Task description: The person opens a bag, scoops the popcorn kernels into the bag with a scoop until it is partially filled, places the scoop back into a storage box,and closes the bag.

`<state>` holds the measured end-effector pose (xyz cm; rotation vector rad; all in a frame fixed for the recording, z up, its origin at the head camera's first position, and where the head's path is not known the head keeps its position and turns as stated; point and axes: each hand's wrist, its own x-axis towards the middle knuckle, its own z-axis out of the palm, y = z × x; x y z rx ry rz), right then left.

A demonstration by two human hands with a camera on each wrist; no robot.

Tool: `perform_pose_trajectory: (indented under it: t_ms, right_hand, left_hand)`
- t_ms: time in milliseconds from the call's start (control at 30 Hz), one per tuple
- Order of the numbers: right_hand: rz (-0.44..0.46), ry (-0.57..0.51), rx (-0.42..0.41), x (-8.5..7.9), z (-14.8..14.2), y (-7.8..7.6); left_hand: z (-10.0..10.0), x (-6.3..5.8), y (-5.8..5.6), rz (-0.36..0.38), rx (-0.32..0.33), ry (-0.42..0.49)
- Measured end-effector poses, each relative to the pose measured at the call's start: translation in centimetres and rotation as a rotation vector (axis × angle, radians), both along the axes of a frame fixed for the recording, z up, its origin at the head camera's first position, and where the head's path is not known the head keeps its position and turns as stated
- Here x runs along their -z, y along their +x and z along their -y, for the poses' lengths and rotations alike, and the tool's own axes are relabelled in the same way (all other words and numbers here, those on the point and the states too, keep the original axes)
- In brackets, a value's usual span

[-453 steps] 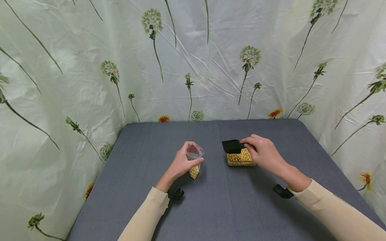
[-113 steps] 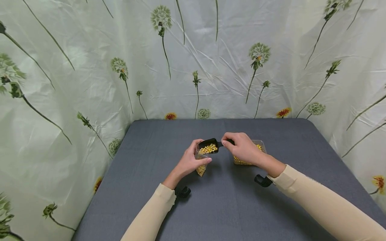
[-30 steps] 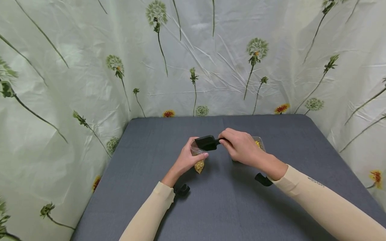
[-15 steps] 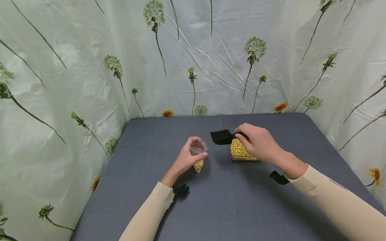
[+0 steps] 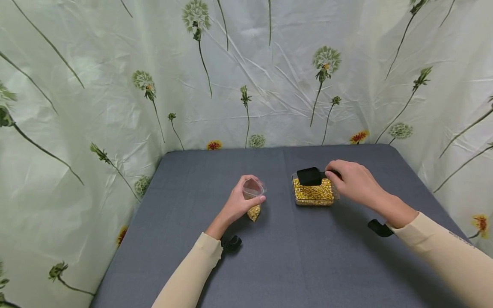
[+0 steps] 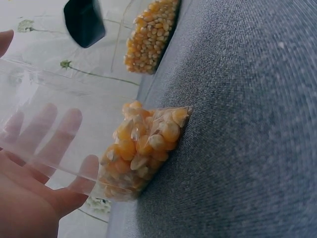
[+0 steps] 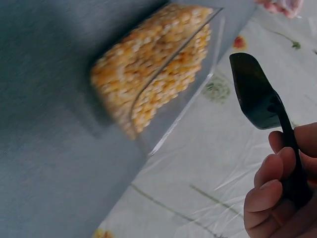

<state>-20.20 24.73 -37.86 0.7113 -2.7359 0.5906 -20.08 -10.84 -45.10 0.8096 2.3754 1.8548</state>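
My left hand grips a clear plastic bag around its open mouth. Corn kernels fill the bottom of the bag, which rests on the table. In my right hand is a black scoop, held by its handle with the fingers curled round it. The scoop's blade hangs above a clear rectangular container full of yellow corn kernels. In the right wrist view the scoop shows beside the container, apart from it.
A grey cloth-covered table lies under everything. Behind and at the sides hangs a white curtain with dandelion prints. Black wrist mounts sit under both forearms.
My right hand has moved right with the scoop, from over the bag's mouth, where it was turned over, to above the container. The left hand with the bag has stayed in place.
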Motion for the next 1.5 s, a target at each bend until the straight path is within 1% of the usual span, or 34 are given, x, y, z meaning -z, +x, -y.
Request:
perform_pose_trajectory:
  t_ms: [233,433,633,833,1133,1333,1500]
  right_hand:
    - [0.038,0.066,0.03,-0.1,-1.5,-0.3]
    - [0.09,0.126,0.055,-0.8,-2.4,-0.5]
    - [0.139,0.171,0.074,-1.3,-2.7,-0.6]
    - [0.151,0.205,0.088,-1.4,-2.7,-0.7]
    - [0.148,0.207,0.077,-1.5,-2.6,-1.0]
    - [0.138,0.192,0.067,-1.0,-2.4,-1.1]
    - [0.123,0.173,0.073,-0.8,-2.2,-1.3]
  left_hand:
    - [0.1,-0.1,0.0,-0.001,-0.002,-0.001]
    - [0.2,0.0,-0.1,-0.01,-0.004,-0.007]
    - [0.1,0.0,-0.1,-0.004,0.001,-0.004]
    - [0.1,0.0,-0.1,-0.014,0.011,-0.006]
    - [0.1,0.0,0.0,-0.048,0.024,-0.011]
    - [0.1,-0.1,-0.1,-0.029,0.034,-0.004]
    - [0.1,-0.1,-0.2,-0.02,0.027,-0.009]
